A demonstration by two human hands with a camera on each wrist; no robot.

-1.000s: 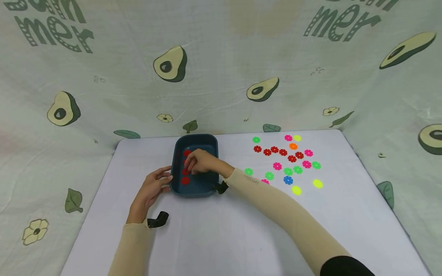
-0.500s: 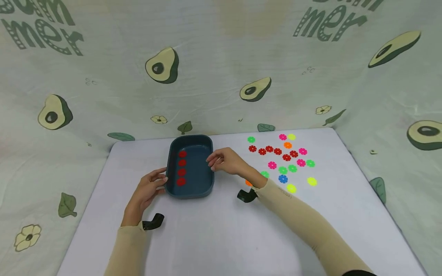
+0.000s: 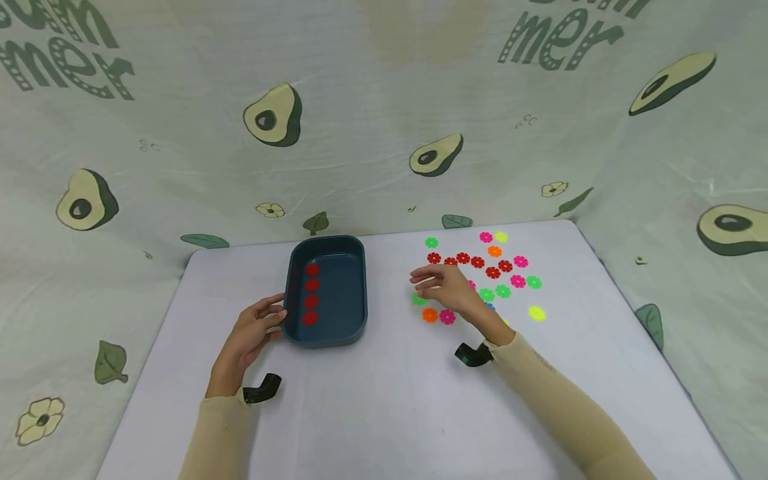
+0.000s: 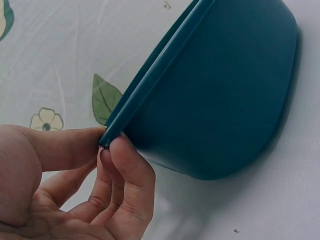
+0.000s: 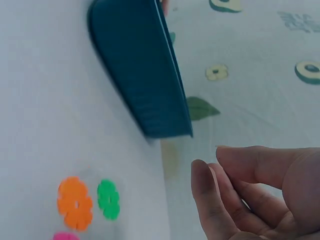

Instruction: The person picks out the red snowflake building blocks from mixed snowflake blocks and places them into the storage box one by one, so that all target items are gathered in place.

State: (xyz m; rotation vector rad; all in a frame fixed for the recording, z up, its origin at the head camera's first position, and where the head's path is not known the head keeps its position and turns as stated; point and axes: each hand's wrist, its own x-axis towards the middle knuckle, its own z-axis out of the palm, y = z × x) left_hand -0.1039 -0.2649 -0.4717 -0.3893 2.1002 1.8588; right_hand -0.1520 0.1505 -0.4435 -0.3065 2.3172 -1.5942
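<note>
A dark blue plastic tray stands on the table, with a column of several red flower-shaped discs along its left side. My left hand is at the tray's left wall; in the left wrist view its thumb and fingers pinch the rim. My right hand hovers at the left part of the scattered discs, fingers loosely bent and nothing seen between them. In the right wrist view its thumb and index fingertips are apart, near an orange disc and a green disc. The hand hides some discs.
Several red discs lie in a loose row behind the right hand. Around them are pink, green, yellow and orange discs. A printed cloth hangs behind the white table.
My right hand has left the tray and moved right over the scattered discs. Several red discs in the tray are now uncovered. My left hand stays on the rim; the view has shifted slightly.
</note>
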